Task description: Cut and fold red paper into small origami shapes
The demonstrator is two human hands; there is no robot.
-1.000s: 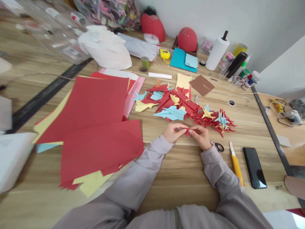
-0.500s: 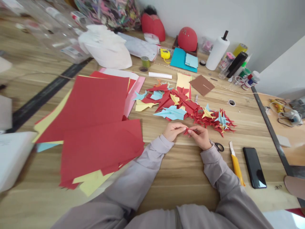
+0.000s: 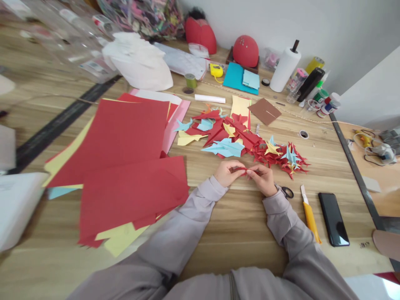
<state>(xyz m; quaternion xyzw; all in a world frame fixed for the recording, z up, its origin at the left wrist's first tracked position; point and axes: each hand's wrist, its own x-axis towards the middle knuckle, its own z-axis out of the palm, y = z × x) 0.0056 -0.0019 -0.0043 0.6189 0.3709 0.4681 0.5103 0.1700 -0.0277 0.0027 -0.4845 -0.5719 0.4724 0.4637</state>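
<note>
Between my two hands is a small folded piece of red paper (image 3: pixel 240 169), mostly hidden by my fingers. My left hand (image 3: pixel 228 173) pinches it from the left, and my right hand (image 3: pixel 261 178) pinches its right end, the fingertips nearly touching. Just beyond them spreads a pile of folded paper shapes (image 3: pixel 250 139), mostly red, with some blue and yellow ones among them. A blue folded paper plane (image 3: pixel 225 148) lies closest to my left hand. Beside my right wrist are black-handled scissors (image 3: pixel 287 192), partly covered by the sleeve.
Large red paper sheets (image 3: pixel 131 191) are stacked on the left. A yellow utility knife (image 3: pixel 310 218) with its blade out and a black phone (image 3: pixel 333 219) lie on the right. Behind the pile are a brown paper square (image 3: pixel 264 111), a tape measure (image 3: pixel 216 71) and a white roll (image 3: pixel 285 70).
My fingers have shifted slightly on the red paper, which now looks flatter and less of it hangs below the fingertips. Both arms stay in nearly the same place.
</note>
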